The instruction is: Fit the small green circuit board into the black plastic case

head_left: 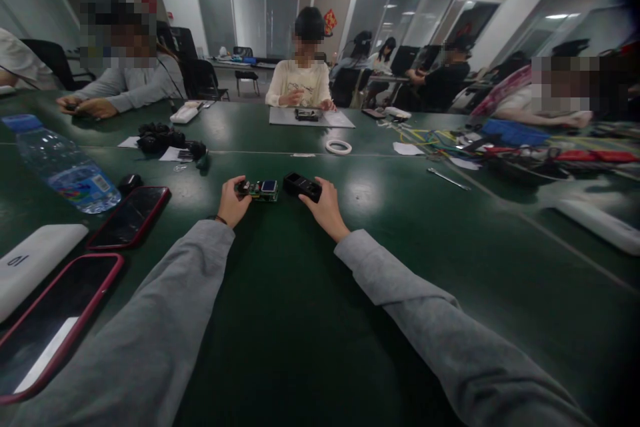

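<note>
Between the thumb and fingers of my left hand [234, 203] is the left end of a green circuit board [258, 191] with a small square screen. My right hand [325, 207] grips the right end of a black plastic case [301, 185], a small box with an opening or window in its upper face. Board and case are side by side, a narrow gap apart, over the green tabletop [290, 293]. Whether either one rests on the table I cannot tell.
On the left are a water bottle [70, 167], two phones [133, 217] and a white power bank [37, 260]. Beyond my hands lies a white tape ring [339, 147]. A wrench [449, 178] and tangled cables [450, 140] are on the right. Other people sit around the table.
</note>
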Demonstrator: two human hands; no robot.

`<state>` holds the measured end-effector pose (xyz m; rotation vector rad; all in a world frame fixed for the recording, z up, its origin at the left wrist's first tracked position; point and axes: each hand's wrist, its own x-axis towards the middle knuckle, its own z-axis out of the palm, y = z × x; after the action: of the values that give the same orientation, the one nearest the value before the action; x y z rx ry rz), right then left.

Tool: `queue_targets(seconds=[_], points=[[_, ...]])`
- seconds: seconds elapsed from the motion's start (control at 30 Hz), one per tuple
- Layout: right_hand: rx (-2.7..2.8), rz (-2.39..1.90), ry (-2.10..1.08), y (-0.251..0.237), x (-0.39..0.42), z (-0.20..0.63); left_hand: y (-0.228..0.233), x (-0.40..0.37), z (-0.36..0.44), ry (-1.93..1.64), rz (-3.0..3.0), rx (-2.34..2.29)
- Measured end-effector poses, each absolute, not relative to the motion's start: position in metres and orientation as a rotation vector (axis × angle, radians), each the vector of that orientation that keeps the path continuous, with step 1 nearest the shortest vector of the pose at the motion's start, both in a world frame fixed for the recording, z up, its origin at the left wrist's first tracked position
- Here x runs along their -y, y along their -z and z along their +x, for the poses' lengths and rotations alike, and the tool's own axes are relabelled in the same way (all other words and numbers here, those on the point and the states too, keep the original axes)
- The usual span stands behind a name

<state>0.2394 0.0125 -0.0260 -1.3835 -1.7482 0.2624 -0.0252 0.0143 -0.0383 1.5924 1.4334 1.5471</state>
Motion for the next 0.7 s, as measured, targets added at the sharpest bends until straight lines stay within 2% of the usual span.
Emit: queue_targets(seconds=[0.27,0.7], points=[[1.745,-1.399,-0.264,0.030,-0.017,0.239,0.047,-0.023,-0.030,-1.502,1.666,-1.452],[1.732,-1.275,-0.437,0.022,-0.011,0.240,0.048,-0.024,-0.031,-1.516,1.633,-1.422]])
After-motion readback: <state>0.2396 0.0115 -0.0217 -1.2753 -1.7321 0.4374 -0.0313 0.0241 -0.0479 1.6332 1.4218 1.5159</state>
